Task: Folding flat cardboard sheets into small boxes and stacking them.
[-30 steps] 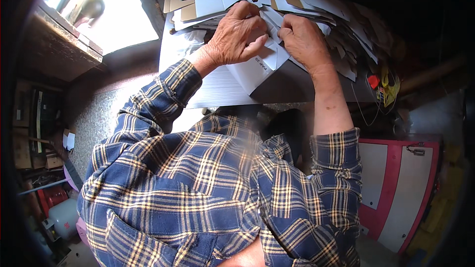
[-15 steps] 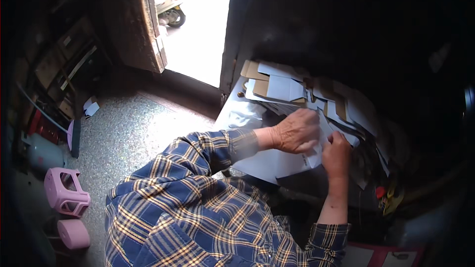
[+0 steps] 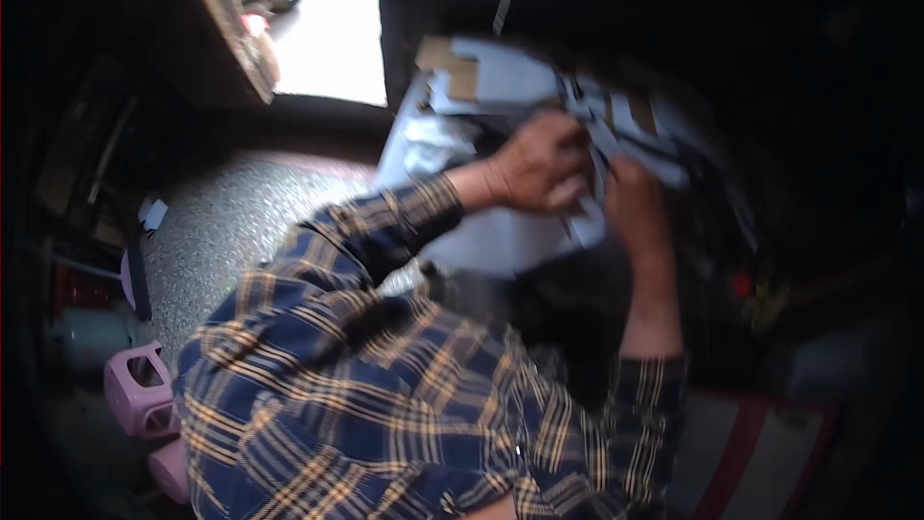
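Both hands are over a white-topped table [image 3: 397,166] at the centre right, blurred by motion. My left hand [image 3: 541,162], in a navy plaid sleeve, has its fingers curled together above white sheets. Just right of it, my right hand [image 3: 635,197] is also closed, fingertips toward the left hand. What either one holds is hidden or too smeared to name. Beyond the hands lie overlapping flat white and brown cardboard pieces [image 3: 505,72]. A crumpled whitish plastic bag [image 3: 435,143] rests left of my left hand. Under my left wrist spreads a white sheet [image 3: 510,236].
A doorway [image 3: 337,29] opens onto a bright outside at the upper left. Along the left side of the speckled floor [image 3: 226,221] stand a pink stool [image 3: 140,390] and a grey-blue gas cylinder [image 3: 91,337]. A pink-and-white panel [image 3: 736,453] lies at the lower right.
The view has shifted, so the table and doorway now appear higher and farther left. Both hands stay close together over the table, still closed. No object has visibly been put down.
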